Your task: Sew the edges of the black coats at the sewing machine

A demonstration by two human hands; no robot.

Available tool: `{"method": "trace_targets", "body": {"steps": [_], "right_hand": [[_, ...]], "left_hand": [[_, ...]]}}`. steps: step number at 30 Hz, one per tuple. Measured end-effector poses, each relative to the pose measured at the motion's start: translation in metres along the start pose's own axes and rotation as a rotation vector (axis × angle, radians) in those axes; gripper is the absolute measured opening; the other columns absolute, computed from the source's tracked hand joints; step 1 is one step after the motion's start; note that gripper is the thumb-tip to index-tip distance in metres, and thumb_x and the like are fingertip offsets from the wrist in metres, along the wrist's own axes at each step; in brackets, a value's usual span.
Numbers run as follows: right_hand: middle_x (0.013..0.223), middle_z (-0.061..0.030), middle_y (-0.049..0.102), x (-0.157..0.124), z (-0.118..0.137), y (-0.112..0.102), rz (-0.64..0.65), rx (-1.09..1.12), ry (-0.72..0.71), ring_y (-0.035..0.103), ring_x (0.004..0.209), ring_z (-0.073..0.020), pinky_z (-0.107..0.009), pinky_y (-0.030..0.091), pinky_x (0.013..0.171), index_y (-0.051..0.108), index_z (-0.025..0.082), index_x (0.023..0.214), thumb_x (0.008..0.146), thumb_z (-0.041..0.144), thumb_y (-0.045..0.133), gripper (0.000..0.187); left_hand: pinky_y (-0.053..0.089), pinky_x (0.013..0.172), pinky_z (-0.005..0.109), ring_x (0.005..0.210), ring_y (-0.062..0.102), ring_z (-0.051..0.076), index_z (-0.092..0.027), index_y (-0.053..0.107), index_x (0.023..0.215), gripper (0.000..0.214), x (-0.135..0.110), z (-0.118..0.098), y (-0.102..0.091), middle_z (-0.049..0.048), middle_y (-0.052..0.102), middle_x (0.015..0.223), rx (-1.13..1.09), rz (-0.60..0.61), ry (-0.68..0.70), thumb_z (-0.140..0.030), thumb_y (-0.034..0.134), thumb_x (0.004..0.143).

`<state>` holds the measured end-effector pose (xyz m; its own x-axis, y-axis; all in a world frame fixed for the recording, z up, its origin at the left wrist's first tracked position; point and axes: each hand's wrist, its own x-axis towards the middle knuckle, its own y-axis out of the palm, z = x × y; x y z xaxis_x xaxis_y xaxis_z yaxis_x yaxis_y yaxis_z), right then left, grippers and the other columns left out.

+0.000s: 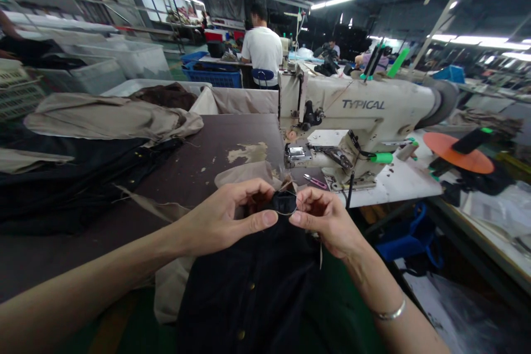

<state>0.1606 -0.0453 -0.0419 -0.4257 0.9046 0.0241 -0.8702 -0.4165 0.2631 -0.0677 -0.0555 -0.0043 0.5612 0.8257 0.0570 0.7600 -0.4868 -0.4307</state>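
A dark garment (pixel 253 282) with small brass buttons hangs over the table's near edge and my lap. My left hand (pixel 226 215) pinches the garment's top edge, thumb and fingers closed on the cloth. My right hand (pixel 326 221) pinches the same edge from the right, fingers curled; a thin thread loops between the two hands. A beige fabric piece (pixel 249 172) lies just behind the hands. The cream sewing machine (pixel 365 113) stands behind and to the right, its needle area (pixel 296 154) a short way beyond my hands.
A brown worktable (pixel 207 149) holds beige and dark garments (pixel 103 121) at the left. Pink snips (pixel 317 181) lie by the machine base. An orange disc (pixel 458 157) sits at the right. A person in a white shirt (pixel 262 50) sits at the back, beside blue crates (pixel 211 73).
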Motion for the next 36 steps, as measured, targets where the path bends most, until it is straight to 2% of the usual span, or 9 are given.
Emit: {"method": "trace_targets", "body": {"steps": [5, 11, 14, 19, 22, 27, 30, 32, 36], "right_hand": [[0.079, 0.0015, 0.059, -0.004, 0.003, 0.003, -0.135, -0.413, -0.249, 0.052, 0.071, -0.0068, -0.019, 0.042, 0.066, 0.064, 0.017, 0.093, 0.076, 0.027, 0.08, 0.025], [0.077, 0.0016, 0.055, -0.012, 0.001, -0.009, 0.02, -0.589, -0.077, 0.047, 0.068, -0.0071, -0.02, 0.037, 0.061, 0.055, 0.015, 0.082, 0.081, 0.036, 0.074, 0.028], [0.074, 0.0014, 0.054, -0.01, 0.005, -0.01, -0.046, -0.772, -0.235, 0.046, 0.066, -0.0079, -0.021, 0.036, 0.06, 0.053, 0.016, 0.076, 0.08, 0.03, 0.074, 0.025], [0.129, -0.0089, 0.054, -0.012, 0.001, -0.007, -0.123, -1.002, -0.551, 0.052, 0.115, -0.0219, -0.033, 0.044, 0.097, 0.067, 0.018, 0.09, 0.077, 0.014, 0.068, 0.014], [0.109, -0.0074, 0.063, -0.015, -0.007, -0.008, -0.064, -0.968, -0.555, 0.061, 0.096, -0.0151, -0.025, 0.048, 0.083, 0.067, 0.018, 0.087, 0.083, 0.01, 0.06, 0.011], [0.088, -0.0048, 0.065, -0.014, -0.011, -0.006, -0.058, -1.035, -0.664, 0.061, 0.077, -0.0113, -0.021, 0.045, 0.066, 0.064, 0.017, 0.085, 0.087, 0.009, 0.057, 0.011], [0.09, -0.0055, 0.067, -0.015, -0.012, -0.009, -0.051, -1.045, -0.702, 0.062, 0.076, -0.0118, -0.021, 0.046, 0.066, 0.064, 0.017, 0.084, 0.086, 0.008, 0.057, 0.012], [0.094, -0.0061, 0.069, -0.017, -0.015, -0.014, -0.087, -1.013, -0.711, 0.066, 0.082, -0.013, -0.021, 0.05, 0.071, 0.065, 0.018, 0.086, 0.084, 0.007, 0.059, 0.013], [0.097, -0.0063, 0.071, -0.019, -0.022, -0.018, -0.134, -0.946, -0.677, 0.069, 0.084, -0.0137, -0.022, 0.055, 0.075, 0.068, 0.019, 0.085, 0.082, 0.007, 0.063, 0.013]], "left_hand": [[0.049, 0.08, 0.03, 0.093, 0.063, 0.018, -0.017, 0.057, 0.11, 0.026, 0.003, 0.005, 0.002, 0.0054, 0.065, 0.102, 0.145, -0.127, 0.054, -0.039, 0.056, 0.096], [0.048, 0.079, 0.028, 0.091, 0.064, 0.016, -0.02, 0.057, 0.113, 0.019, 0.004, 0.01, 0.004, 0.0035, 0.066, 0.103, 0.206, -0.12, 0.11, -0.03, 0.054, 0.098], [0.046, 0.073, 0.027, 0.081, 0.062, 0.014, -0.018, 0.058, 0.11, 0.015, 0.001, 0.01, 0.006, 0.0034, 0.065, 0.095, 0.271, -0.167, 0.215, -0.026, 0.056, 0.097], [0.048, 0.08, 0.027, 0.089, 0.063, 0.017, -0.017, 0.061, 0.107, 0.015, -0.007, 0.005, 0.002, 0.0072, 0.067, 0.098, 0.386, -0.131, 0.44, -0.014, 0.058, 0.093], [0.05, 0.081, 0.026, 0.091, 0.064, 0.018, -0.018, 0.063, 0.111, 0.019, -0.006, 0.0, -0.016, 0.0078, 0.068, 0.103, 0.357, 0.011, 0.412, -0.019, 0.06, 0.092], [0.044, 0.092, 0.029, 0.108, 0.059, 0.021, -0.021, 0.059, 0.127, 0.035, 0.007, -0.003, -0.038, 0.008, 0.063, 0.123, 0.606, -0.022, 0.313, -0.019, 0.061, 0.091], [0.041, 0.085, 0.028, 0.091, 0.058, 0.019, -0.017, 0.068, 0.098, 0.016, 0.007, 0.003, -0.037, 0.0057, 0.067, 0.093, 0.656, -0.008, 0.363, -0.019, 0.052, 0.097], [0.039, 0.074, 0.027, 0.076, 0.054, 0.016, -0.015, 0.065, 0.081, 0.024, 0.002, 0.008, -0.036, 0.0031, 0.061, 0.074, 0.631, -0.041, 0.361, -0.021, 0.049, 0.098], [0.036, 0.066, 0.026, 0.069, 0.05, 0.013, -0.015, 0.054, 0.068, 0.03, -0.01, 0.014, -0.036, 0.0012, 0.054, 0.069, 0.568, -0.037, 0.299, -0.018, 0.048, 0.098]]}}
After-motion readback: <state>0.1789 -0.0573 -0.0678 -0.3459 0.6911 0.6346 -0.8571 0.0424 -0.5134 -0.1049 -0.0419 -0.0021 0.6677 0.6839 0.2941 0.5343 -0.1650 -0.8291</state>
